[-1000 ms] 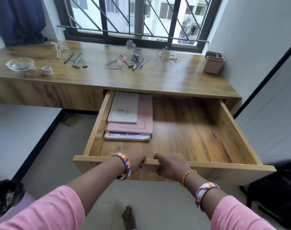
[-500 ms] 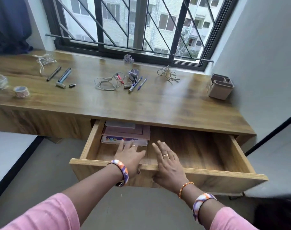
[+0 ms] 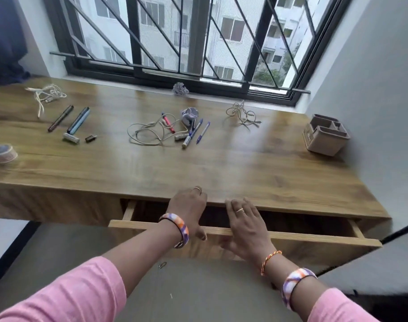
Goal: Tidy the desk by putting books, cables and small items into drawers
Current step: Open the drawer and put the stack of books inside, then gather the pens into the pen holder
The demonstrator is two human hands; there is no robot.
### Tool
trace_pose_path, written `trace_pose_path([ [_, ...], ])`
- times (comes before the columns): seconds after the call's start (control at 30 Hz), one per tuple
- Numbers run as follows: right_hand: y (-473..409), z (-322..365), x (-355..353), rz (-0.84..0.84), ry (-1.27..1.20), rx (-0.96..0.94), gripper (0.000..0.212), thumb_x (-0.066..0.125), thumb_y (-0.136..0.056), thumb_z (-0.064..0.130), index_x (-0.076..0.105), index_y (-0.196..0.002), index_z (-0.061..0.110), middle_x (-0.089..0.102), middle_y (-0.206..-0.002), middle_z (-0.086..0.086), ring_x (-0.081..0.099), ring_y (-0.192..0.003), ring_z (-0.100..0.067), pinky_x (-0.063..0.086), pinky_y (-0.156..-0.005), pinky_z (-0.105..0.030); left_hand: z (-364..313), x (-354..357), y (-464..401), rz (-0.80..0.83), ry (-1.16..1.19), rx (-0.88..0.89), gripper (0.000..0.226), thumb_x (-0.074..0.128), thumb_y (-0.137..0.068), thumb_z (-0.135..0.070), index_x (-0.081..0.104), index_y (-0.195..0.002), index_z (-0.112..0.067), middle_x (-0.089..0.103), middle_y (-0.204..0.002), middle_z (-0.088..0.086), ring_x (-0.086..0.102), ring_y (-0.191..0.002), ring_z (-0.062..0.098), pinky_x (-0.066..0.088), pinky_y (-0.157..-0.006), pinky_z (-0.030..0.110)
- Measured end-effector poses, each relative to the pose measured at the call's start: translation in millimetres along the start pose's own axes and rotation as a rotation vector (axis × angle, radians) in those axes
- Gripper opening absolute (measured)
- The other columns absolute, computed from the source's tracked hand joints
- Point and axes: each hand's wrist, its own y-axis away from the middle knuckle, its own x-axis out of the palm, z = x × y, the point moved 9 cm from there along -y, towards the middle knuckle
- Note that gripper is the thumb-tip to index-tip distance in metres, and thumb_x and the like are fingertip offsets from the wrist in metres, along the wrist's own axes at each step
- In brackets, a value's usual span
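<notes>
The wooden drawer (image 3: 314, 240) under the desk (image 3: 221, 168) stands only a little way out, and its inside is dark. My left hand (image 3: 189, 210) and my right hand (image 3: 244, 226) lie flat over its front edge with straight fingers pointing at the desk. On the desktop lie a beige cable (image 3: 147, 133) with several pens (image 3: 193, 132) in the middle, another cable (image 3: 242, 113) to their right, a white cord (image 3: 45, 96) far left, and markers (image 3: 78, 120) near it.
A roll of tape (image 3: 3, 153) sits at the left edge. A beige organiser box (image 3: 325, 134) stands at the right by the wall. A crumpled paper ball (image 3: 180, 89) rests by the barred window. Grey floor lies below the drawer.
The drawer has slid most of the way in, hiding the books inside. Both hands went from gripping its front edge to lying flat on it, and moved toward the desk.
</notes>
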Motion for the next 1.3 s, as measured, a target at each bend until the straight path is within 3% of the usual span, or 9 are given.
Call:
trace_pose_path([
  [0.2, -19, -2, -10, -0.081, -0.006, 0.044, 0.086, 0.088, -0.022, 0.040, 0.047, -0.092, 0.011, 0.065, -0.084, -0.006, 0.062, -0.068, -0.024, 0.049, -0.055, -0.028, 3, -8, -12, -0.102, 0.002, -0.026, 0.047, 0.069, -0.076, -0.041, 0.051, -0.111, -0.016, 0.053, -0.115, 0.000, 0.051, -0.110, 0.020, 0.047, -0.073, 0.031],
  [0.37, -37, -10, -17, -0.183, -0.031, 0.012, 0.057, 0.086, -0.034, 0.019, 0.052, -0.079, 0.015, 0.064, -0.076, -0.005, 0.061, -0.062, -0.026, 0.045, -0.047, -0.027, -2, -15, -21, -0.277, -0.097, 0.029, 0.049, 0.089, -0.016, -0.029, 0.058, -0.053, -0.018, 0.056, -0.053, -0.002, 0.059, -0.050, 0.017, 0.038, -0.036, 0.019],
  [0.53, -42, -9, -15, -0.165, -0.090, -0.061, 0.042, 0.087, -0.034, 0.021, 0.060, -0.066, 0.015, 0.061, -0.068, -0.002, 0.060, -0.057, -0.023, 0.041, -0.042, -0.024, -3, -5, -29, -0.258, -0.056, 0.085, 0.050, 0.088, -0.016, -0.024, 0.056, -0.054, -0.018, 0.056, -0.055, 0.000, 0.059, -0.050, 0.019, 0.038, -0.034, 0.020],
  [0.63, -55, -14, -19, -0.080, -0.188, -0.145, 0.042, 0.084, -0.034, 0.035, 0.052, -0.056, 0.020, 0.054, -0.059, 0.005, 0.057, -0.052, -0.017, 0.031, -0.038, -0.021, -1, -14, -46, -0.075, -0.028, 0.112, 0.043, 0.083, -0.055, -0.041, 0.061, -0.081, -0.015, 0.062, -0.086, 0.002, 0.063, -0.081, 0.022, 0.040, -0.053, 0.025],
  [0.73, -79, -30, -15, 0.058, -0.487, -0.241, 0.031, 0.069, -0.066, 0.042, 0.049, -0.057, 0.019, 0.047, -0.057, 0.008, 0.050, -0.053, -0.017, 0.031, -0.045, -0.023, 27, -17, -75, 0.137, 0.222, -0.019, 0.039, 0.067, -0.071, -0.056, 0.063, -0.085, -0.020, 0.059, -0.089, -0.003, 0.056, -0.086, 0.018, 0.040, -0.065, 0.027],
  [0.83, -117, -52, -8, 0.151, -0.590, -0.229, 0.024, 0.060, -0.083, 0.039, 0.062, -0.071, 0.019, 0.052, -0.063, 0.006, 0.048, -0.061, -0.016, 0.037, -0.058, -0.028, 66, -45, -111, -0.084, 0.320, -0.187, 0.031, 0.060, -0.079, -0.054, 0.064, -0.091, -0.025, 0.062, -0.087, -0.008, 0.059, -0.086, 0.014, 0.045, -0.070, 0.026],
  [0.93, -167, -73, -3, 0.119, -0.545, -0.218, 0.019, 0.057, -0.087, 0.026, 0.065, -0.105, 0.022, 0.066, -0.101, 0.002, 0.060, -0.092, -0.019, 0.044, -0.073, -0.029, 96, -68, -148, -0.281, 0.264, -0.331, 0.022, 0.056, -0.087, -0.039, 0.062, -0.104, -0.026, 0.063, -0.104, -0.002, 0.058, -0.099, 0.021, 0.047, -0.081, 0.032],
  [1.07, -230, -75, 7, 0.111, -0.379, -0.346, 0.046, 0.044, -0.089, 0.003, 0.045, -0.133, 0.014, 0.044, -0.140, -0.004, 0.044, -0.124, -0.025, 0.045, -0.092, -0.038, 119, -67, -193, -0.224, 0.069, -0.486, 0.023, 0.049, -0.090, -0.022, 0.060, -0.110, -0.020, 0.058, -0.114, 0.006, 0.055, -0.107, 0.026, 0.048, -0.082, 0.036],
  [1.3, -272, -60, 28, 0.093, -0.168, -0.529, 0.041, 0.036, -0.091, 0.006, 0.041, -0.132, 0.010, 0.045, -0.135, -0.011, 0.041, -0.127, -0.029, 0.040, -0.095, -0.040, 131, -44, -234, -0.100, -0.126, -0.597, 0.030, 0.053, -0.087, -0.028, 0.060, -0.114, -0.015, 0.058, -0.116, 0.007, 0.056, -0.111, 0.024, 0.048, -0.082, 0.033],
])
